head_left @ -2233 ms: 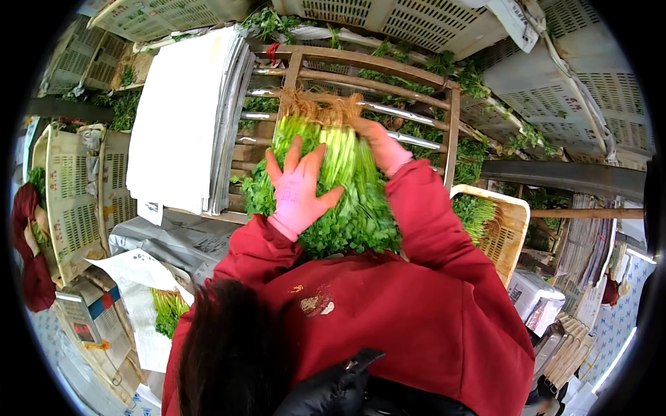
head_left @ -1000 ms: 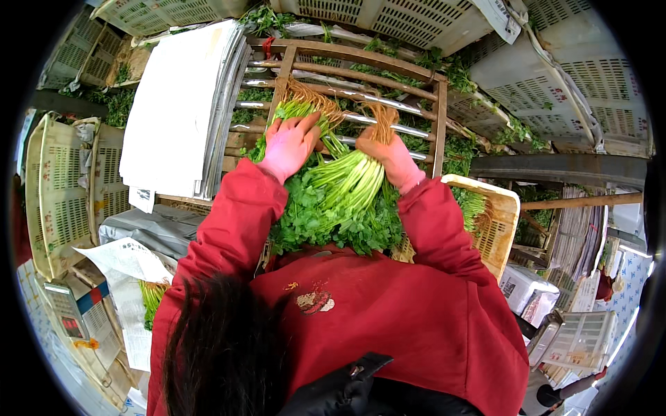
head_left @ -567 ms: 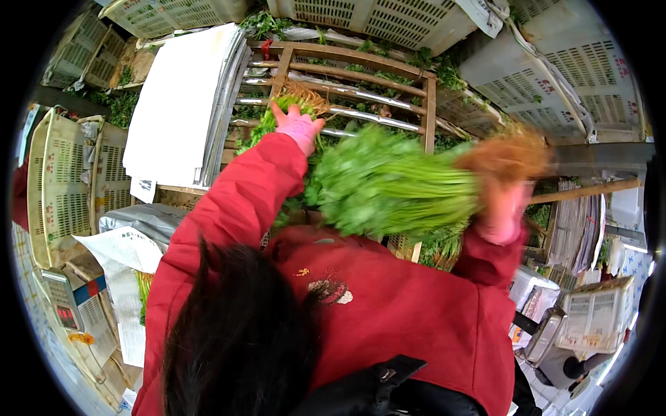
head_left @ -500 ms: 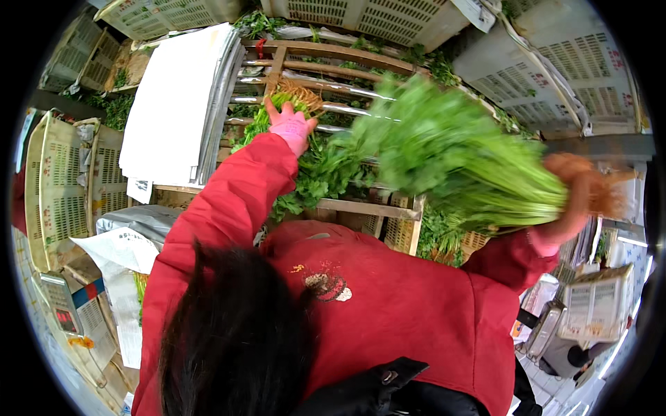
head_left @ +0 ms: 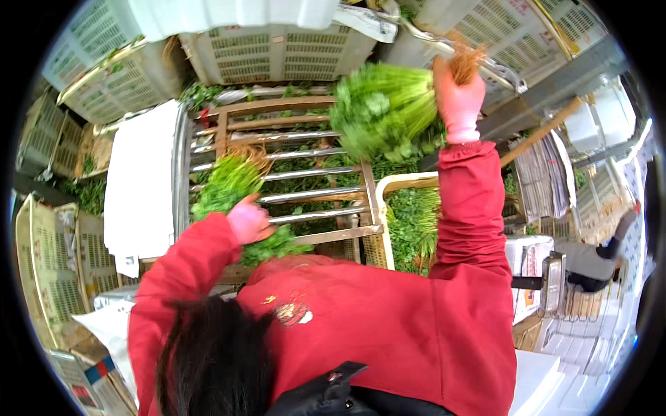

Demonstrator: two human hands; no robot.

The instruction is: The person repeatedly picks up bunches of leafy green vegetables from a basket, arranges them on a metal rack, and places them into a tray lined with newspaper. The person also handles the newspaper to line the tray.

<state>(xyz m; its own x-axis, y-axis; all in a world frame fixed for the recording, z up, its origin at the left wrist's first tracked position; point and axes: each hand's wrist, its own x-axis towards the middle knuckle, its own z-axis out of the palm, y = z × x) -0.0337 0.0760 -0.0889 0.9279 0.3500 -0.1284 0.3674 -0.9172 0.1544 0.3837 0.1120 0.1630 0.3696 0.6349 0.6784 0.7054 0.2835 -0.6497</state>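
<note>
While clenching a bunch [head_left: 388,107] in the right hand [head_left: 459,100], has swung it to the rack's [head_left: 340,234] far right corner, leaving a second bunch [head_left: 227,182] by the left edge under a left hand [head_left: 248,219] of unclear grip.

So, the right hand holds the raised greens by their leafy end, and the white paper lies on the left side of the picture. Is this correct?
Not the leafy end: the head view shows the right hand gripping the raised greens near their roots. The white paper does lie left.
</note>
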